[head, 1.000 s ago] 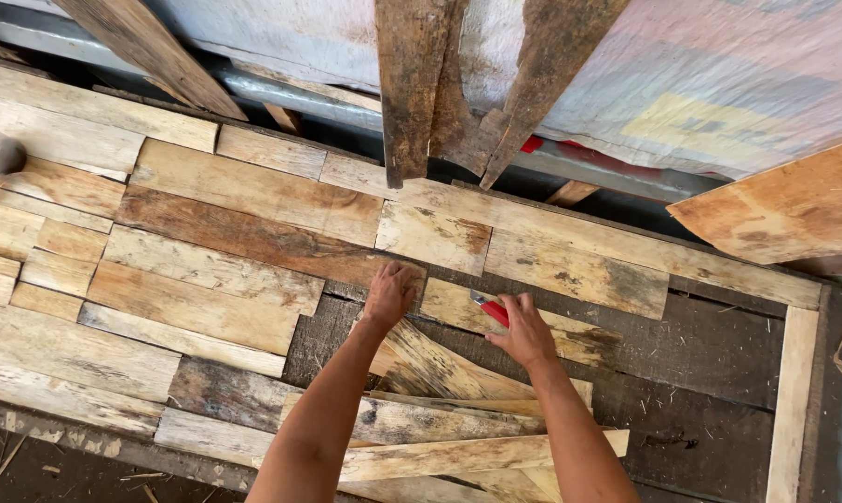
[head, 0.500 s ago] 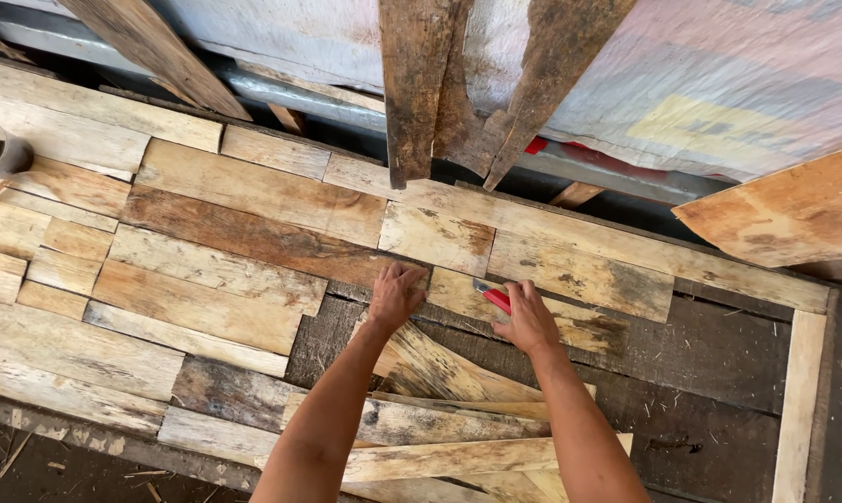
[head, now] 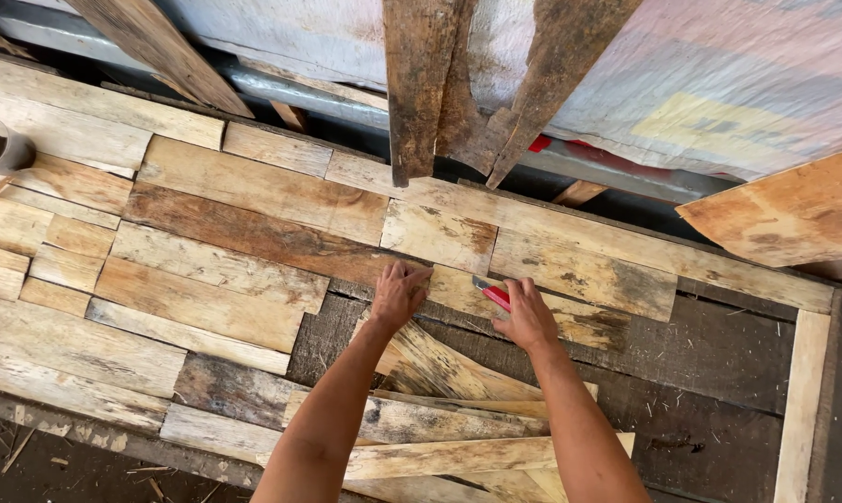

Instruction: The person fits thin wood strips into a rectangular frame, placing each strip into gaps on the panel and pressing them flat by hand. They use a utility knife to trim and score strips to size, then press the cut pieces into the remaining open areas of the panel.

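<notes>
Fingers of the left hand [head: 398, 293] press flat and open on a plank [head: 458, 289], close to the red cutter [head: 492, 293] the right hand [head: 525, 317] grips. A slip of the blade could nick them.

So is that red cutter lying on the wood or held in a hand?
Held. The right hand is closed around the red cutter, its tip on the pale plank. The left hand presses that plank beside it.

No packages, labels, signs or screens show among the boards.
</notes>
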